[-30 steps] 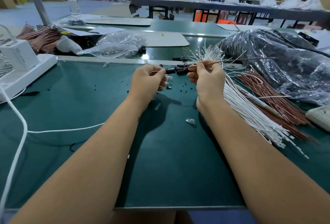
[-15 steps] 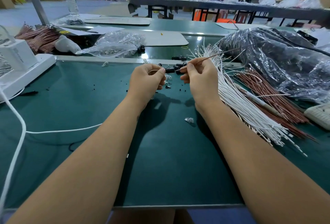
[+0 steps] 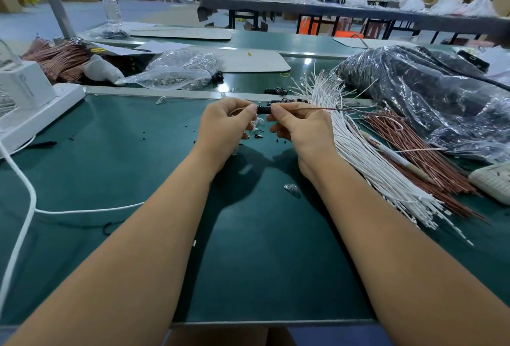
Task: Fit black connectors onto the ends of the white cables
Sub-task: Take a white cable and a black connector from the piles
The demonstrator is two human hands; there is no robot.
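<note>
both hands up over the green table (image 3: 138,152), meeting in the middle; left hand (image 3: 225,127) pinches one end of a small black connector (image 3: 264,109) between thumb and fingertips, a thin brown wire (image 3: 311,108) looping out near its thumb; right hand (image 3: 300,130) pinches the connector's other end, and that same brown wire runs off to the right from its fingertips, out across the white cables (image 3: 358,152); the white cables lie in a long fanned bundle on the table just right of the right hand, untouched; beside them a bundle of brown wires (image 3: 414,152), then a big dark plastic bag (image 3: 427,97); more black connectors (image 3: 276,91) sit loose by the table's far edge, tiny black bits scattered under the hands; clear bag (image 3: 176,75) and a white box (image 3: 24,89) off to the left
</note>
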